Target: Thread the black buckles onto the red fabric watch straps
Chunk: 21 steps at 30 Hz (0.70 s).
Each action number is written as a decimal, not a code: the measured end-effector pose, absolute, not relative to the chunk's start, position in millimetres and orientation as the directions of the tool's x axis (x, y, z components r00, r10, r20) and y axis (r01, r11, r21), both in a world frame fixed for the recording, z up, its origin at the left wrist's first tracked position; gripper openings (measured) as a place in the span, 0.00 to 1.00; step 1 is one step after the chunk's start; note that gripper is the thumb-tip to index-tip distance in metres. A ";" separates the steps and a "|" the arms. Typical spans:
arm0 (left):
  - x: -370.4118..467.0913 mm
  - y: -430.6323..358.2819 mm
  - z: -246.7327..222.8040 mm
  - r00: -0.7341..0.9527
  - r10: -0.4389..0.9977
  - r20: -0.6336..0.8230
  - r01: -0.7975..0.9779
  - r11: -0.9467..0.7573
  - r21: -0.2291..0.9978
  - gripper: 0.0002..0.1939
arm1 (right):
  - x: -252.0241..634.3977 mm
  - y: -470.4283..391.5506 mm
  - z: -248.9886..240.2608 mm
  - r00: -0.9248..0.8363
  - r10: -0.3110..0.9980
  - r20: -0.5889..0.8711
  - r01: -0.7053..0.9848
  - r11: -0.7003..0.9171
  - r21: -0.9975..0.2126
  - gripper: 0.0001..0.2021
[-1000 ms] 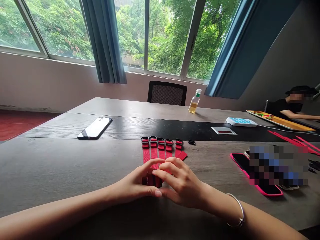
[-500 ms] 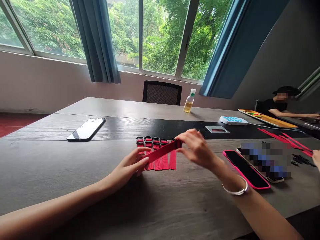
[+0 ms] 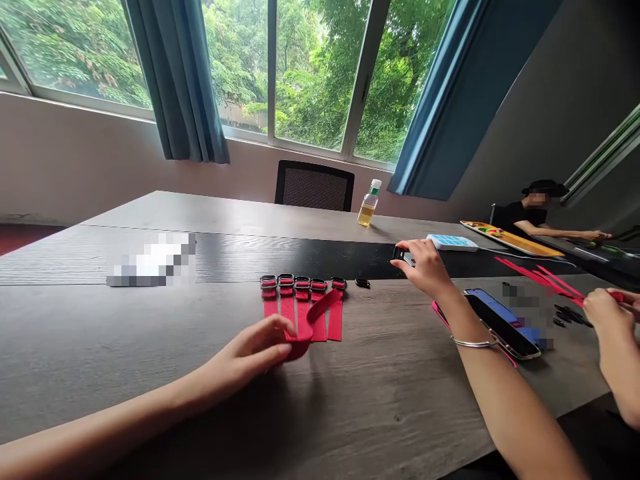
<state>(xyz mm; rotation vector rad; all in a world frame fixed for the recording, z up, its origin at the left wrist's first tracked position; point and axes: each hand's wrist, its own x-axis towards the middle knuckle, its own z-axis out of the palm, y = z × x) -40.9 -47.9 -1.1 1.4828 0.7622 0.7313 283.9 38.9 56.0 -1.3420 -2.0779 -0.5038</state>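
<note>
At the centre of the frame, five buckled straps (image 3: 335, 328) are lying side by side on the wooden table (image 3: 380, 400), each showing a black buckle at its far end, so five are looking assembled at that end. Just in front of them, the left hand (image 3: 245, 353) is curling loosely, its thumb and fingers pinching a red webbing strap (image 3: 323, 305), whose free end is rising over the row and showing no buckle; this one is seemingly remaining unfinished, though its gripped part is hiding. Right of centre, the right hand (image 3: 427, 268) is holding a small black slide buckle (image 3: 399, 253) in a narrow fingertip pinch, well apart from that strap. Between the row and this hand, a loose buckle (image 3: 363, 283) is resting unthreaded. Toward the right edge, more red straps (image 3: 555, 283) and black pieces (image 3: 567, 315) are lying loose near a co-worker's hands (image 3: 607, 313); their exact number is staying unclear.
</note>
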 end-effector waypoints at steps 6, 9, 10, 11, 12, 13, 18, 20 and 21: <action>-43.5 -51.7 5.3 0.706 0.699 -0.113 0.175 -0.017 0.984 0.09 | 258.6 33.0 43.6 -0.471 0.687 0.554 0.798 0.599 -0.063 0.11; -44.3 -53.0 8.0 0.728 0.671 -0.142 0.172 0.023 0.985 0.05 | 243.2 29.0 35.8 -0.524 0.760 0.385 0.804 0.590 -0.069 0.12; -44.3 -54.4 9.7 0.743 0.652 -0.150 0.179 0.022 0.984 0.04 | 241.8 28.6 34.0 -0.520 0.783 0.341 0.818 0.572 -0.066 0.12; -44.2 -56.3 11.8 0.756 0.635 -0.157 0.193 0.013 0.981 0.04 | 242.0 28.6 32.5 -0.512 0.803 0.304 0.831 0.553 -0.062 0.11; -43.9 -58.5 14.1 0.767 0.620 -0.165 0.210 0.000 0.978 0.06 | 243.5 28.8 31.1 -0.501 0.821 0.272 0.844 0.534 -0.058 0.10; -43.6 -60.9 16.4 0.774 0.610 -0.172 0.231 -0.018 0.973 0.08 | 245.6 29.2 29.7 -0.487 0.841 0.235 0.858 0.511 -0.049 0.09; -41.8 -69.3 23.3 0.782 0.606 -0.148 0.249 -0.087 0.965 0.12 | 250.9 30.6 23.6 -0.355 0.922 0.153 0.934 0.355 0.029 0.09; -41.0 -71.0 23.4 0.795 0.596 -0.113 0.215 -0.101 0.971 0.11 | 247.5 28.7 24.2 -0.317 0.935 0.161 0.948 0.313 0.048 0.10; -40.7 -71.7 23.1 0.799 0.594 -0.095 0.191 -0.101 0.976 0.11 | 244.7 26.9 25.6 -0.310 0.936 0.166 0.951 0.306 0.050 0.10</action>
